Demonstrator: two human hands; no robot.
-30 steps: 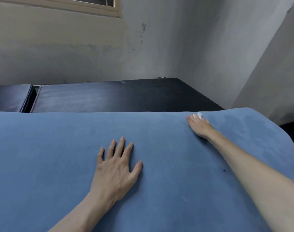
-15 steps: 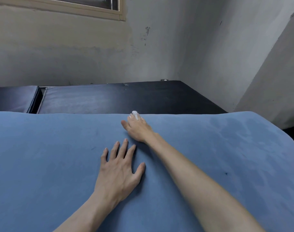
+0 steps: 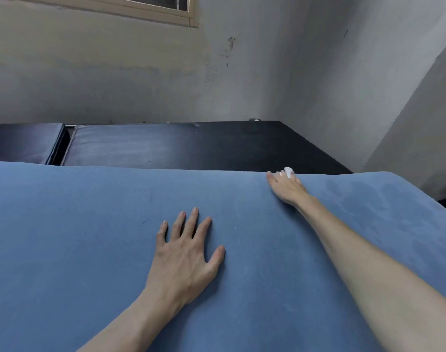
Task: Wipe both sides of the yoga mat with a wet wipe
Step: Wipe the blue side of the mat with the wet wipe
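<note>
Right hand (image 3: 288,188) swept rightward pressing wet wipe (image 3: 288,171), left hand (image 3: 185,252) splayed flat on yoga mat (image 3: 77,224)

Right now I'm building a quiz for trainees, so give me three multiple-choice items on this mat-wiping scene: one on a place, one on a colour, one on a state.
1. Where is the wet wipe?
A. by the near edge
B. at the yoga mat's far edge
C. on the black cushion

2. What colour is the yoga mat?
A. blue
B. green
C. red

3. How is the left hand?
A. clenched in a fist
B. lifted in the air
C. flat with fingers spread

Answers:
1 B, the wipe peeks out from under the right hand at the far edge.
2 A, the surface is plainly blue.
3 C, the palm lies pressed on the mat.
</note>
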